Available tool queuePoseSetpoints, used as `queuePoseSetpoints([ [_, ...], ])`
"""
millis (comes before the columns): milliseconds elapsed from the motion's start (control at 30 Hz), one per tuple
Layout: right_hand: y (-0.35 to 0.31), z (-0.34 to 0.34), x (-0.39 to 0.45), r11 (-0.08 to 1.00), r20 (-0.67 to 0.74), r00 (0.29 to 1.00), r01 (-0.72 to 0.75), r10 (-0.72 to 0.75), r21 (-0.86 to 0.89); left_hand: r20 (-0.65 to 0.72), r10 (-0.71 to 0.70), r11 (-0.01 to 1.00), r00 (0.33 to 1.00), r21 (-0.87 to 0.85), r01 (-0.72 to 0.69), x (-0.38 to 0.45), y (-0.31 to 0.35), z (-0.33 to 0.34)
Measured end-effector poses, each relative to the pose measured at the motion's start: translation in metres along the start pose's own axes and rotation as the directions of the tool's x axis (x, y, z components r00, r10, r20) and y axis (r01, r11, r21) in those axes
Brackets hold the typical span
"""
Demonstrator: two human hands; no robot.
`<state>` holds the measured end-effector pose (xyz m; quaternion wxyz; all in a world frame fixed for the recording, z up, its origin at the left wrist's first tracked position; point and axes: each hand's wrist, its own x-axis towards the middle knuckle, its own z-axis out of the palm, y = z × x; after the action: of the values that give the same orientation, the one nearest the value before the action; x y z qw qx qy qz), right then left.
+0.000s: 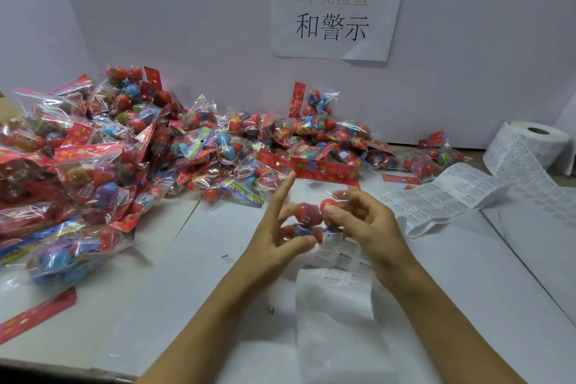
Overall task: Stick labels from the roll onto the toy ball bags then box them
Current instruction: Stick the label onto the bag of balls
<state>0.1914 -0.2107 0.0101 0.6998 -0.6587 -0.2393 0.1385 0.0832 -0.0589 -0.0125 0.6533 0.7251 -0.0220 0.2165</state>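
Between my two hands, above the middle of the table, is a clear toy ball bag (309,214) with red balls and a red header card (324,170). My left hand (277,234) touches its left side with the forefinger straight and the thumb under the balls. My right hand (363,221) grips the bag's right side with curled fingers. A strip of white labels (335,284) lies under the hands and runs toward me. The label roll (536,142) stands at the far right, and its unrolled sheet (442,193) trails to the left.
A big pile of toy ball bags (131,146) covers the left and back of the table. White paper sheets (193,274) cover the tabletop. A white board (193,25) with a printed paper sign (338,6) stands behind. No box is in view.
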Motion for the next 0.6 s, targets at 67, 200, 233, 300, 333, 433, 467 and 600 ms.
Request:
queuePoseSetpoints([
  [67,-0.002,-0.006,0.003,0.997,-0.115,0.993,0.021,-0.012,0.074,0.046,-0.031,0.993,0.998,0.112,0.025,-0.002,-0.002,-0.001],
  [200,-0.009,-0.017,0.009,0.956,-0.36,0.932,0.076,0.033,0.283,0.19,-0.075,0.871,0.979,0.49,-0.028,-0.003,-0.003,-0.006],
  [233,-0.009,-0.02,0.01,0.956,-0.387,0.922,0.092,0.025,0.279,0.267,-0.085,0.812,0.96,0.577,-0.088,-0.004,-0.003,-0.005],
  [300,-0.011,-0.022,0.008,0.977,-0.366,0.93,0.085,-0.007,0.197,0.364,-0.105,0.709,0.926,0.68,-0.187,-0.006,-0.005,0.001],
  [333,-0.011,-0.021,0.006,0.986,-0.325,0.945,0.071,-0.019,0.148,0.371,-0.102,0.698,0.923,0.688,-0.199,-0.007,-0.005,0.004],
  [433,-0.011,-0.016,0.004,0.998,-0.197,0.98,0.036,-0.026,0.052,0.376,-0.016,0.775,0.926,0.59,-0.226,-0.009,-0.002,0.007],
  [467,-0.012,-0.014,0.005,0.998,-0.177,0.984,0.026,-0.015,0.055,0.392,0.023,0.787,0.92,0.56,-0.259,-0.009,-0.001,0.009],
  [600,-0.02,-0.015,0.011,0.983,-0.177,0.981,-0.048,0.08,0.175,0.559,-0.034,0.668,0.828,0.629,-0.397,-0.009,-0.003,0.021],
])
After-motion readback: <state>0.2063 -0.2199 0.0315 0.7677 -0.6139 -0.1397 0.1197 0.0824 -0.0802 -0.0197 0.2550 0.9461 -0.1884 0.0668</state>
